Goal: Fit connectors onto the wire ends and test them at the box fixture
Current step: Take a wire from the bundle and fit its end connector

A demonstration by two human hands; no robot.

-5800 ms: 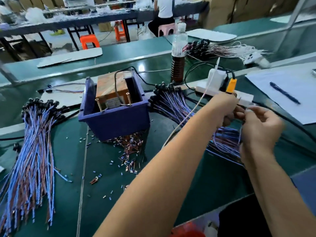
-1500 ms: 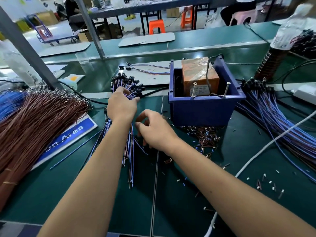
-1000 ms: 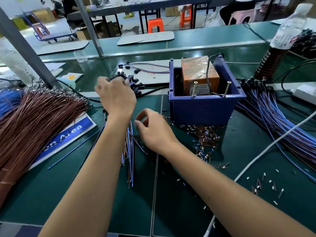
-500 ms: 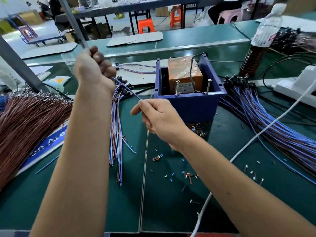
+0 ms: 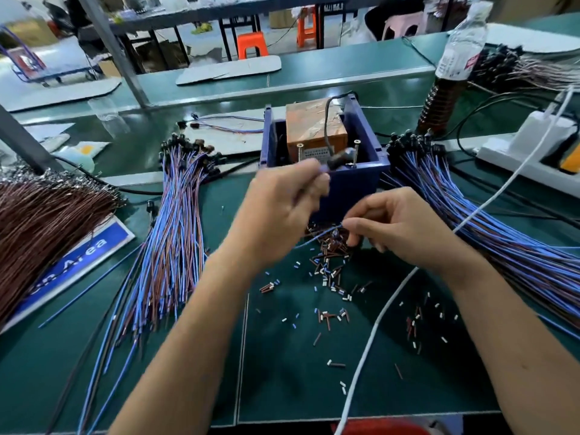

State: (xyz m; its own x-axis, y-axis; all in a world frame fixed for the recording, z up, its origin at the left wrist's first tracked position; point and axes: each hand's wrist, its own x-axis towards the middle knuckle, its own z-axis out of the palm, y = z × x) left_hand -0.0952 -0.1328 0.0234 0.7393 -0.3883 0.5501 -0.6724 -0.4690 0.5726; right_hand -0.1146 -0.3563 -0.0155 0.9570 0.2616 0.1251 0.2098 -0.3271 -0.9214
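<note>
The blue box fixture (image 5: 357, 174) stands mid-table with an orange block and two upright metal pins inside. My left hand (image 5: 282, 211) is raised just in front of it and grips the black-tipped end of a thin blue-and-brown wire (image 5: 317, 238). My right hand (image 5: 395, 224) pinches the same wire's other end just above a heap of small brown and white connectors (image 5: 329, 262) lying at the foot of the box. A bundle of blue and brown wires (image 5: 169, 246) lies to the left, a second bundle (image 5: 489, 227) to the right.
A thick sheaf of brown wires (image 5: 44, 221) covers a blue sign at far left. A white cable (image 5: 386, 312) crosses the mat on the right. A bottle (image 5: 452, 70) and a white power strip (image 5: 527, 152) stand behind right. Loose connectors are scattered over the green mat (image 5: 282, 372).
My left hand has come down and right from above the left bundle to the front of the box. The right hand has moved right to the connector heap, with the wire still held between both.
</note>
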